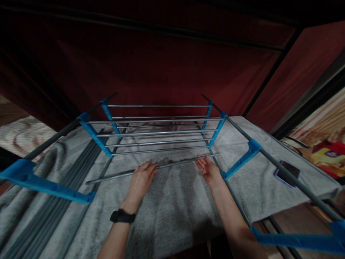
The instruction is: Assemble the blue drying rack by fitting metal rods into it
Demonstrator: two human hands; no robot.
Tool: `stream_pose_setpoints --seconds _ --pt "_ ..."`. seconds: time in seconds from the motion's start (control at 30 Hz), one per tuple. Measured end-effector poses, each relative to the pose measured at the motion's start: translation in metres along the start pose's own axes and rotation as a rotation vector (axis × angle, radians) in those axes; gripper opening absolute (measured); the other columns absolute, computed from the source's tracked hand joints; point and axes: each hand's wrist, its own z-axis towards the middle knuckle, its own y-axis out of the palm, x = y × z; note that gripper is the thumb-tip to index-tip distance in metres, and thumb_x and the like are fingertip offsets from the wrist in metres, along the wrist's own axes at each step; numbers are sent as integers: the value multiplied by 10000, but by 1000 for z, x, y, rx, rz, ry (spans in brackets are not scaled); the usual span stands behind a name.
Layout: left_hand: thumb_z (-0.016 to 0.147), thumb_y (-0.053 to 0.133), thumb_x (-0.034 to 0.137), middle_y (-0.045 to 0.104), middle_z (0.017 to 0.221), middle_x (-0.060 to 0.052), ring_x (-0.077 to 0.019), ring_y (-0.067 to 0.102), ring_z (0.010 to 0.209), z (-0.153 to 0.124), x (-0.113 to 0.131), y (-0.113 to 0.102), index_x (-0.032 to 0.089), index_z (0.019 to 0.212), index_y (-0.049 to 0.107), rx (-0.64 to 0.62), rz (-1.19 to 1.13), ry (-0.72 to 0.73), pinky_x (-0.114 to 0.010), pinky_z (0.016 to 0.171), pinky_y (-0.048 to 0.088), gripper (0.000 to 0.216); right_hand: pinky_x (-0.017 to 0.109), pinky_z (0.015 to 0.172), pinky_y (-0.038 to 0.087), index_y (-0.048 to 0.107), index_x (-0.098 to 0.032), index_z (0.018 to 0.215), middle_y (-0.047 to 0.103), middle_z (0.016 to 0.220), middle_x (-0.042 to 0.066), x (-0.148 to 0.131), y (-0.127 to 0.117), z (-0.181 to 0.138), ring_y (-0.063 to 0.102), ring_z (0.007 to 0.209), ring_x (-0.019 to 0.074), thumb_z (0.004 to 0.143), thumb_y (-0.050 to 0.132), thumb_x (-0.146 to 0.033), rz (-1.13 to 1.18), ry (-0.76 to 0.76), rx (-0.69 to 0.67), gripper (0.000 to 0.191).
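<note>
Head view, rod in left grip, right grip

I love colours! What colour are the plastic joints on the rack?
The joints are blue, clearest in the head view.

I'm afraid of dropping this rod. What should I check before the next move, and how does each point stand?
1. The left hand grips the rod: ok.
2. The right hand grips the rod: ok.
3. Grip centred: not ok, the rod's left end juts far past the left hand.
4. Free slot in the blue bracket: cannot tell.
5. The phone lies away from the hands: ok.
</note>
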Motion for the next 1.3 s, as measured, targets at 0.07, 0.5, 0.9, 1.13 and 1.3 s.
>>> stream_pose_setpoints --seconds 0.07,0.5,0.9,1.13,1.3 --pt "991 404 325 655 1027 -76 -231 636 940 0 1 0 213 1133 660 -6 -4 0 -374 842 465 314 274 799 576 654 -169 843 737 868 49 3 1 -1 693 804 134 945 526 -236 -1 -1 -6 176" --pt "994 419 284 650 1038 -78 -225 628 924 1 17 -1 198 1150 651 -75 4 -6 -386 880 440 293 297 808 586 672 -179 809 744 849 53 19 6 -6 704 846 152 820 675 -201 -37 51 -45 24" --pt "976 463 264 650 1014 -70 -224 616 923 1 28 -5 209 1133 660 -86 -41 -6 -387 878 416 257 333 863 586 693 -165 833 743 883 67 36 5 -8 709 840 171 739 748 -210 -103 89 -142 118" --pt "964 414 163 653 1028 -75 -220 608 971 -2 23 -10 214 1137 662 -66 12 -83 -373 881 395 307 296 864 596 682 -154 834 736 852 38 23 -10 5 706 844 141 770 733 -164 -113 56 -84 82" --pt "939 413 134 665 992 -85 -226 600 937 -5 12 -17 208 1085 687 -3 53 -230 -389 891 389 319 263 810 610 673 -150 850 726 865 39 11 -22 17 708 828 122 892 566 -118 -127 66 -41 119"
